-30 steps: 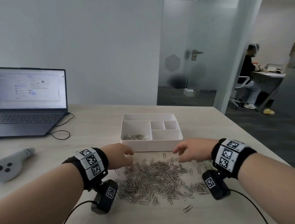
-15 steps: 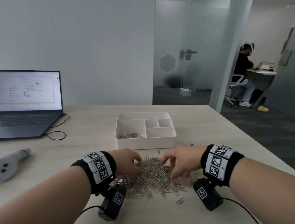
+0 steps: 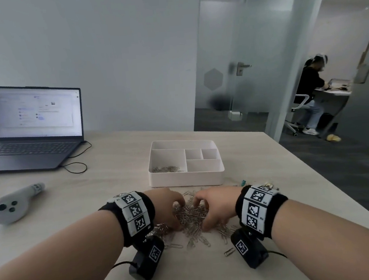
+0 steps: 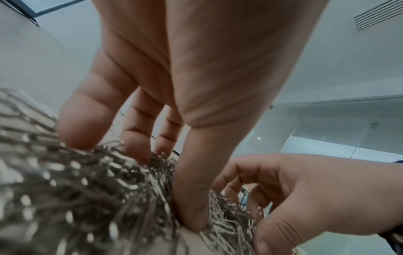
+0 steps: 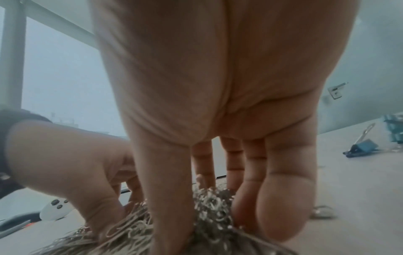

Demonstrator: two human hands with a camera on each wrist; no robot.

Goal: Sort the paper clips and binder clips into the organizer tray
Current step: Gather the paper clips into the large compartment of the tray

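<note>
A heap of silver paper clips point(image 3: 191, 216) lies on the table in front of the white organizer tray point(image 3: 186, 181). My left hand point(image 3: 170, 208) and right hand point(image 3: 215, 206) dig into the heap from either side, fingers and thumbs curled round clumps of clips. In the left wrist view the left hand point(image 4: 161, 186) has thumb and fingertips sunk in the clips. The right wrist view shows the right hand point(image 5: 207, 215) doing the same. Some paper clips point(image 3: 168, 169) lie in the tray's large left compartment. A teal binder clip point(image 5: 362, 148) lies to the right.
An open laptop point(image 3: 37, 128) and its cable point(image 3: 76, 167) sit at the back left, and a grey controller point(image 3: 13, 206) lies at the left. Stray clips point(image 3: 229, 252) lie near my wrists. The table's right edge is close. A person sits beyond the glass door.
Both hands came back from the tray's front edge, dropped onto the heap and closed in toward each other. The spread clips are now bunched into a tighter heap between them.
</note>
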